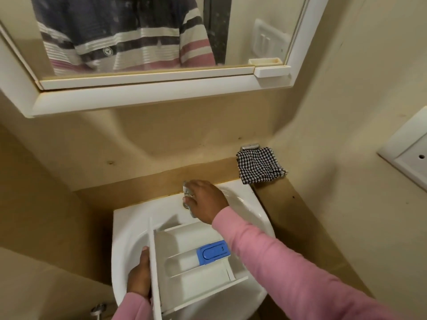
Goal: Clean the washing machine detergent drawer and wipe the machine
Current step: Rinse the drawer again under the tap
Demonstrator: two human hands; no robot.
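The white detergent drawer [191, 262] with a blue insert [213, 251] lies tilted over the white sink [251, 209]. My left hand [138, 278] grips the drawer's front panel at its left side. My right hand [204, 199] reaches to the back of the sink, fingers curled around the chrome tap [186, 189]. No water stream shows. A black-and-white checked cloth [260, 165] lies on the ledge at the back right of the sink.
A white-framed mirror [147, 42] hangs above the sink and reflects my striped sweater. A small metal holder [249, 146] sits on the wall above the cloth. Beige walls close in on both sides. A white plate [409, 153] is fixed on the right wall.
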